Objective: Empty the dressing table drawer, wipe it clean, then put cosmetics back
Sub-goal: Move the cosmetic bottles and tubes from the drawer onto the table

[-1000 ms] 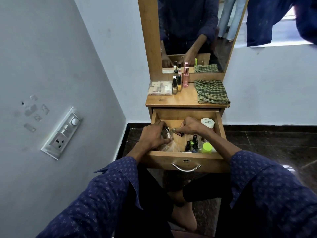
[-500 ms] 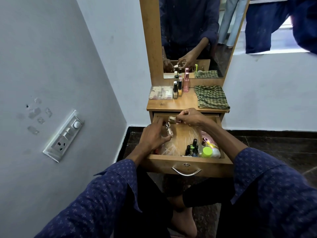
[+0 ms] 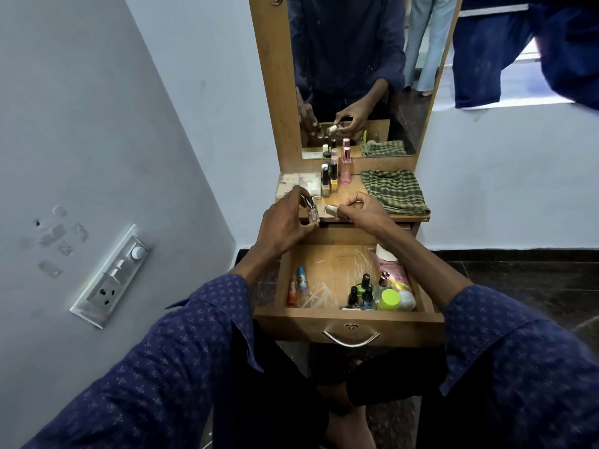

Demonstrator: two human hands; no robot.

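Observation:
The wooden drawer [image 3: 350,325] stands pulled open below the dressing table top [image 3: 351,199]. Inside lie two small tubes [image 3: 297,285] at the left, and dark nail polish bottles [image 3: 360,291], a pink tube [image 3: 390,265] and a lime-capped jar [image 3: 390,299] at the right. My left hand [image 3: 282,222] holds a small clear glass bottle [image 3: 311,212] over the table top's front edge. My right hand [image 3: 359,211] pinches a small gold-capped bottle [image 3: 331,210] beside it.
On the table top stand a flat palette [image 3: 296,184], nail polish bottles [image 3: 329,181], a pink spray bottle [image 3: 345,166] and a folded green checked cloth [image 3: 393,191]. A mirror [image 3: 353,76] rises behind. A switch plate [image 3: 111,277] sits on the left wall.
Both hands have lifted out of the drawer with the two small bottles and now sit over the table top's front edge. The drawer's contents have come into view.

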